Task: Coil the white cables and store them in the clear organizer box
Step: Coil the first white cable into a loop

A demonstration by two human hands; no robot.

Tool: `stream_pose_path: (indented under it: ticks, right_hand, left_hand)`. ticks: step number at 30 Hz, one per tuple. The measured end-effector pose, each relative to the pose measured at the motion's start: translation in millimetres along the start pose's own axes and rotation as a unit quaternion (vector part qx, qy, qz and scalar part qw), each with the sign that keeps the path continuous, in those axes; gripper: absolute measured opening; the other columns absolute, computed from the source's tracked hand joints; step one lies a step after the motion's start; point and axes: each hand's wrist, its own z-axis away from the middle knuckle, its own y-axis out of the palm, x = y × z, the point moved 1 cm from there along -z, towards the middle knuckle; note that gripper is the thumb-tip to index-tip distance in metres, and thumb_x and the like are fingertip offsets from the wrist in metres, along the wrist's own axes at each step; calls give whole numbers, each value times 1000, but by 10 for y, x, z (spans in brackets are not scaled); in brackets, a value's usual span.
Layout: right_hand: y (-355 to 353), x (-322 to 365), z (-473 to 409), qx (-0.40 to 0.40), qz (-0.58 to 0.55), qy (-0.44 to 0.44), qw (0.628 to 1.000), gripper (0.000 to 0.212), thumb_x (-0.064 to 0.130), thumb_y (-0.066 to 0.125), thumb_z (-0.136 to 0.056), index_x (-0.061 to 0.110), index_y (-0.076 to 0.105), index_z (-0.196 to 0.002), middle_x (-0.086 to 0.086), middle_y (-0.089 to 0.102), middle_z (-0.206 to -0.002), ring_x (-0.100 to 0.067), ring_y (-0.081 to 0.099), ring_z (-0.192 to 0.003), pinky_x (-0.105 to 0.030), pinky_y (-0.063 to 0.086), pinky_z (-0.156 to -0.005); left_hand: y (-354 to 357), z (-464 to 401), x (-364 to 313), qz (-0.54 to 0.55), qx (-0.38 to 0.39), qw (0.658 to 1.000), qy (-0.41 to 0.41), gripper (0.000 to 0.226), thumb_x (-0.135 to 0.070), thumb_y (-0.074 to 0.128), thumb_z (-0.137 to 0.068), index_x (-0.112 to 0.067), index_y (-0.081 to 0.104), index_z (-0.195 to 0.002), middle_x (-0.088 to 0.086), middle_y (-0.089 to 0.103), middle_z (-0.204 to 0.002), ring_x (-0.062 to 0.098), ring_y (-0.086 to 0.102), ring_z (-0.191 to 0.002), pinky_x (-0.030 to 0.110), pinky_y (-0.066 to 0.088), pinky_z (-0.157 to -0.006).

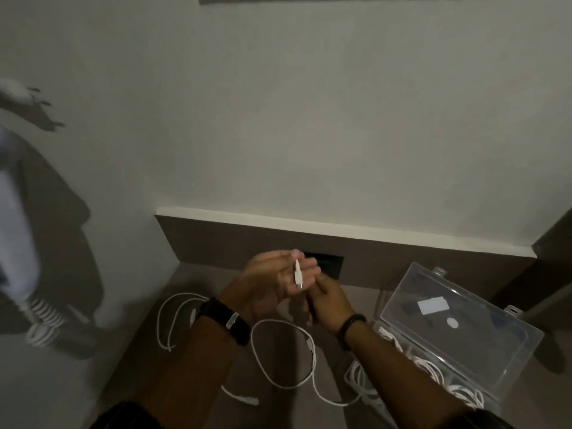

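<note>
Above the middle of the brown desk point(198, 283), both hands meet. Left hand point(272, 281) is palm-up with fingers loosely curled, a white cable connector point(298, 274) lying upright across its fingers. Right hand point(328, 300) is clenched just beside and below it, touching the left fingertips; whether it pinches the cable cannot be told. Left wrist carries a black watch point(227, 320), right wrist a dark band point(349, 328).

Loose white cable loops point(278, 351) lie on the desk below the forearms, further loops point(173, 317) toward the left edge. Clear organizer box point(458, 323) sits at the right side of the desk, lid raised, with coiled white cables point(433, 370) already in its compartments. Black wall outlet point(328, 264) is behind the hands.
</note>
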Motion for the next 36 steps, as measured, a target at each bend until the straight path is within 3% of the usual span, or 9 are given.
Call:
stream_pose_path:
  ticks: [3,7,12,16,21,24,27,30,36]
  right_hand:
    - [193,289,254,56,127,-98,985,23,16,44,-97,15,55,-77,0,57,-68,-10,51,-60,-21,41,-60]
    - [74,802,537,47,275,-225,933,30,26,49,-94,31,48,-64,12,51,-64,-2,46,-58,-13,33,-54]
    - [-520,1532,711,-44,325,-308,893,13,28,65,-84,17,67,-78,-2,71,-77,-19,62,-71,-32,49,-65]
    - [-778,1757,758,-28,237,-318,918,7,25,77,-74,22,71,-78,11,70,-77,-2,64,-74,-9,47,-66]
    - [-722,1572,727,-29,73,-298,951,8,16,68,-83,17,76,-84,2,74,-80,-2,65,-73,-15,50,-69]
    - [-459,1320,779,-51,73,-283,955,21,16,59,-90,8,71,-75,-16,67,-69,-11,55,-63,-28,44,-61]
    - [-197,1230,911,-29,136,-288,948,35,25,54,-93,24,55,-58,6,52,-55,-5,45,-53,-22,37,-55]
    - [-130,1361,1071,-9,242,-329,913,42,30,51,-93,40,45,-53,13,50,-51,-3,49,-53,-12,33,-52]
    - [-641,1953,1219,-80,370,-411,830,15,28,62,-86,18,69,-77,0,71,-73,-14,61,-68,-31,46,-63]
  left_hand:
    - [154,145,-247,13,-61,990,125,11,-2,50,-95,3,59,-96,28,66,-109,32,72,-89,40,60,-78]
    - [317,444,-536,-175,-116,946,246,10,-4,56,-93,2,64,-97,21,71,-103,26,72,-91,35,58,-84]
    - [488,813,-547,-408,-22,871,271,11,-4,59,-91,2,66,-86,9,73,-74,5,67,-57,17,50,-55]
    - [578,1004,-501,-354,85,912,187,19,-7,53,-94,9,62,-96,16,71,-80,22,70,-67,26,58,-66]
    - [702,1188,-480,-179,189,956,137,25,-9,52,-88,5,68,-101,15,69,-78,20,67,-65,33,60,-71]
    - [846,1180,-590,-80,166,965,186,25,-5,48,-89,9,66,-100,16,66,-77,17,63,-61,31,59,-63]
    - [952,1141,-751,-42,96,965,242,24,-2,44,-96,8,65,-101,12,66,-76,15,60,-61,26,58,-61]
    - [971,1095,-864,-113,17,939,325,19,-5,50,-95,-1,69,-98,6,72,-76,12,65,-65,25,59,-68]
    - [887,1078,-690,-406,12,841,357,20,1,53,-93,-7,70,-98,2,72,-88,6,69,-73,17,54,-70]
